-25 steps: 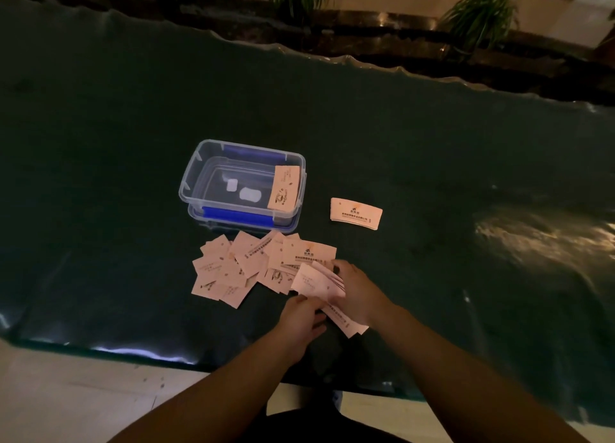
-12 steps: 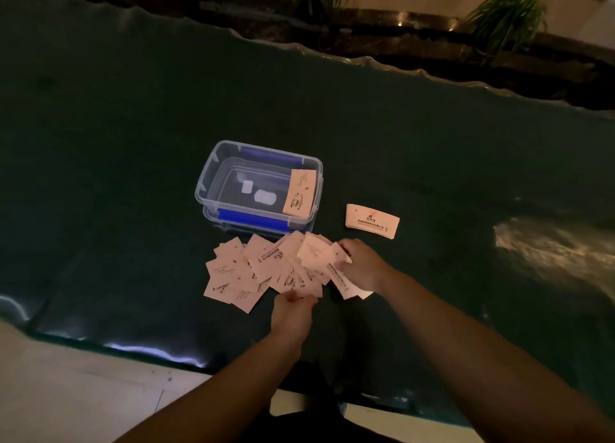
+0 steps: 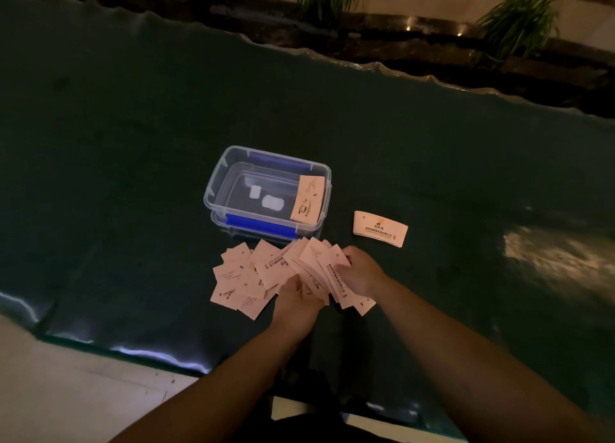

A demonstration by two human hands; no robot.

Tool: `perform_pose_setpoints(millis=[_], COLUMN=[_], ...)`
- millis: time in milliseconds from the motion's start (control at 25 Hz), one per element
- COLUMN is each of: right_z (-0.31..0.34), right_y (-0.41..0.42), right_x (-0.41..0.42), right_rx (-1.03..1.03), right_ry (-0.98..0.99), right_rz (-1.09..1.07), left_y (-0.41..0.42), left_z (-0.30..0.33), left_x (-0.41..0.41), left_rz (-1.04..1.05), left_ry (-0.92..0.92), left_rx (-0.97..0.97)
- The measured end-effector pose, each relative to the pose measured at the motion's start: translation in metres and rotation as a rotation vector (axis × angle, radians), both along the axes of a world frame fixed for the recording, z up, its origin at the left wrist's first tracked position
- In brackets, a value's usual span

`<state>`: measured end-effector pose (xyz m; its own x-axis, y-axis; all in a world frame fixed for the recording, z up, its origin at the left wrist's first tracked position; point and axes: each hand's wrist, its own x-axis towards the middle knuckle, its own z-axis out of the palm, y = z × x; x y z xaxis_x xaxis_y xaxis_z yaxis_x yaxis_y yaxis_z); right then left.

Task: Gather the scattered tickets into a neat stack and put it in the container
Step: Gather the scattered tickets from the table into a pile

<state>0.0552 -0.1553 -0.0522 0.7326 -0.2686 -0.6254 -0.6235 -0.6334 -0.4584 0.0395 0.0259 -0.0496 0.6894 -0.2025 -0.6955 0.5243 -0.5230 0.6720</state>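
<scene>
Several pale pink tickets lie fanned out on the dark green table cover, just in front of a clear plastic container with blue clips. One ticket leans inside the container against its right wall. A small neat stack of tickets lies apart, to the right of the container. My right hand grips a loose fan of tickets from the right. From below, my left hand pinches the same bunch.
The green table cover spreads wide on all sides, with its near edge close to me. Potted plants and a dark ledge stand beyond the far edge. A bright reflection shows on the right.
Both hands have moved forward, closer to the container. The held tickets have been drawn together into a tighter fan, and my left hand now grips them from below.
</scene>
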Motion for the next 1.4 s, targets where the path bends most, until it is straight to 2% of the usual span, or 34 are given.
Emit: perform_pose_setpoints(millis=[120, 280, 480, 640, 760, 880, 920, 1000, 1160, 1400], right_z=[-0.002, -0.006, -0.013, -0.016, -0.015, -0.012, -0.011, -0.009, -0.006, -0.005], right_y=[0.008, 0.017, 0.018, 0.018, 0.018, 0.017, 0.017, 0.017, 0.027, 0.049], right_x=[-0.005, -0.013, -0.026, -0.041, -0.046, -0.048, -0.048, -0.047, -0.045, -0.039], right_rx=[0.063, 0.161, 0.288, 0.254, 0.338, 0.389, 0.395, 0.415, 0.547, 0.427], right_ry=[0.026, 0.096, 0.098, 0.045, 0.072, 0.110, 0.110, 0.102, 0.068, 0.042], right_rz=[-0.063, -0.133, -0.361, -0.477, -0.610, -0.687, -0.707, -0.754, -0.824, -0.758], left_y=[-0.002, -0.008, -0.017, -0.022, -0.015, 0.001, 0.007, 0.016, 0.015, 0.015], left_z=[-0.001, 0.003, 0.004, 0.001, 0.002, -0.006, -0.008, -0.012, -0.016, -0.016], left_x=[0.004, 0.008, 0.009, 0.003, 0.003, 0.011, 0.014, 0.019, 0.017, 0.011], left_rz=[-0.051, 0.002, -0.049, -0.170, -0.245, -0.208, -0.208, -0.232, -0.298, -0.213], left_ry=[-0.008, 0.108, 0.158, 0.193, 0.058, -0.250, -0.291, -0.267, -0.236, -0.186], left_rx=[-0.037, -0.100, -0.109, -0.111, -0.070, 0.177, 0.265, 0.339, 0.269, 0.104])
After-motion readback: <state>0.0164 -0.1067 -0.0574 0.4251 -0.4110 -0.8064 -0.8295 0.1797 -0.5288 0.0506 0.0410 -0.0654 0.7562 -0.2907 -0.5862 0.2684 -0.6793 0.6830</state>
